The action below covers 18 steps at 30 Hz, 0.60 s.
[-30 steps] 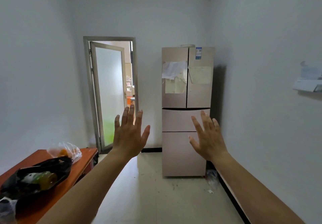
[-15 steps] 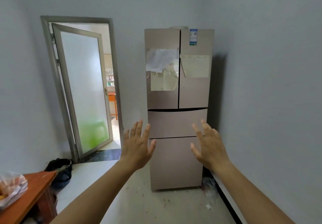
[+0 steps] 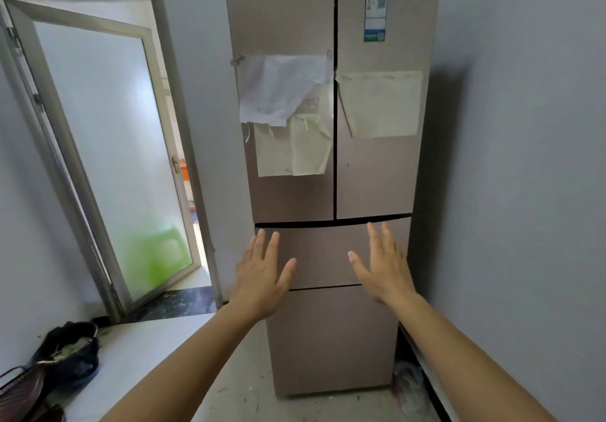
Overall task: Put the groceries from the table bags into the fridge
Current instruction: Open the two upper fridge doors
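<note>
A tall beige fridge (image 3: 373, 179) stands straight ahead against the back wall, with both upper doors and both lower drawers closed. Papers are stuck on its upper doors. My left hand (image 3: 260, 274) is raised in front of the upper drawer's left side, palm forward, fingers spread, holding nothing. My right hand (image 3: 382, 267) is up in front of the same drawer's right side, also spread and empty. Whether either hand touches the fridge I cannot tell. The table and its bags are out of view.
A frosted glass door (image 3: 108, 159) stands ajar at the left. A black bag (image 3: 70, 348) lies on the floor at the lower left, with a dark basket edge (image 3: 19, 385) beside it. A grey wall (image 3: 524, 192) runs close along the right of the fridge. A crumpled clear bag (image 3: 410, 385) lies by the fridge's foot.
I have moved closer to the fridge, which now fills the middle of the view. The orange table with its bags has slipped out of view at the left. Both hands stay raised and spread.
</note>
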{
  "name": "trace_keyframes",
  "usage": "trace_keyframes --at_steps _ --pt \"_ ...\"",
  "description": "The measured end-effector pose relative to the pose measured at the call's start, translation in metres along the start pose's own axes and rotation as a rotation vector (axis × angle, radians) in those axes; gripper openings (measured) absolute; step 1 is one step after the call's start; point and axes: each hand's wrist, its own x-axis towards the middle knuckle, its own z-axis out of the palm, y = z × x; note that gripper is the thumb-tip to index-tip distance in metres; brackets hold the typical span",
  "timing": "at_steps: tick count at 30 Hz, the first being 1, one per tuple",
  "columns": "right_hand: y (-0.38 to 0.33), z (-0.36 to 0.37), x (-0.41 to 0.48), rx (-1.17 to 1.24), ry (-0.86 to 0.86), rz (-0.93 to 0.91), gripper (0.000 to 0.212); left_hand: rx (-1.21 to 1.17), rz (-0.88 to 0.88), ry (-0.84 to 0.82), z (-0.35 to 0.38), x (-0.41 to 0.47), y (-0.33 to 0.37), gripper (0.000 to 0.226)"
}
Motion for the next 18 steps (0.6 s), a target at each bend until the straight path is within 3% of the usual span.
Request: trace_keyframes --at_steps 8,12,18 --pt "0.04 0.102 0.149 0.322 -0.221 0.204 0.077 -0.646 -0.188 -0.189 0.114 0.177 -0.04 0.076" --pt "0.058 0.144 0.225 0.495 -0.205 0.407 0.071 -1.033 -0.468 -0.336 0.164 0.264 -0.049 0.078" --pt "0.075 0.201 0.307 0.902 -0.137 0.733 0.066 -1.362 -0.716 -0.421 0.225 0.347 -0.049 0.08"
